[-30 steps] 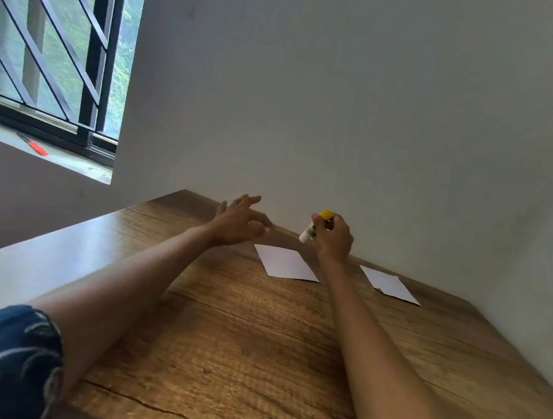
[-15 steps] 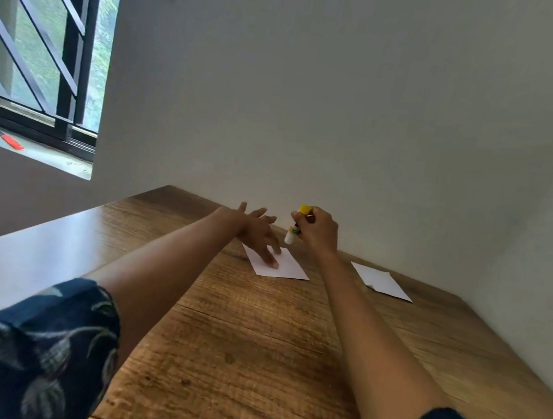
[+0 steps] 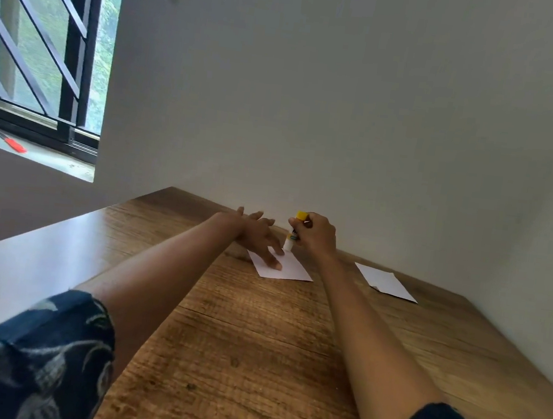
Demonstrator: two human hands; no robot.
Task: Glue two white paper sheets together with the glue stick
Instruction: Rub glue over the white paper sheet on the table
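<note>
Wooden desk [image 3: 252, 344], brown with visible grain, pushed into a corner against pale walls. Left part of the top pale with glare. Lying flat on it near the far edge, one white paper sheet [image 3: 292, 270], pressed down by straight fingers of the left hand [image 3: 258, 236]. Well apart to the right, also flat on the wood and close to the wall, a second white sheet [image 3: 384, 281], one corner slightly folded
</note>
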